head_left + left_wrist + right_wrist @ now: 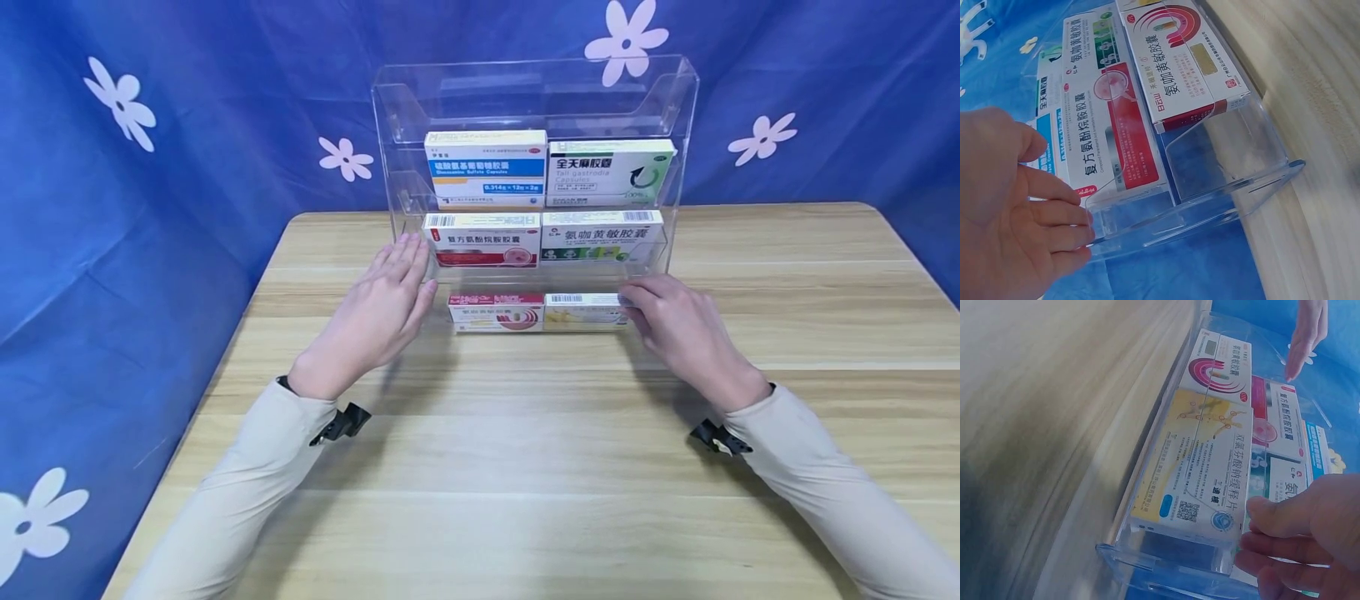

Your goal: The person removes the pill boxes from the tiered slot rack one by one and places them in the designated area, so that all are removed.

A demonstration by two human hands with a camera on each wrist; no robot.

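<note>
1. Six medicine boxes point(486, 173) racked; probably near done, maybe alignment remaining
2. Left hand point(375, 304) released, at acrylic rack's point(517, 83) left edge
3. Right hand point(678, 332) at diclofenac box point(1200, 465), rack's bottom-right corner; can't tell if grasping

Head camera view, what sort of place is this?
Probably a staged tabletop setup indoors, perhaps imitating a pharmacy display: a flower-patterned blue cloth hangs behind a wood-grain table, where a clear tiered rack holds medicine boxes.

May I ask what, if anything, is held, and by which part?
Left hand holds nothing; right hand is at the top right corner of the diclofenac tablet box, grip unclear.
</note>
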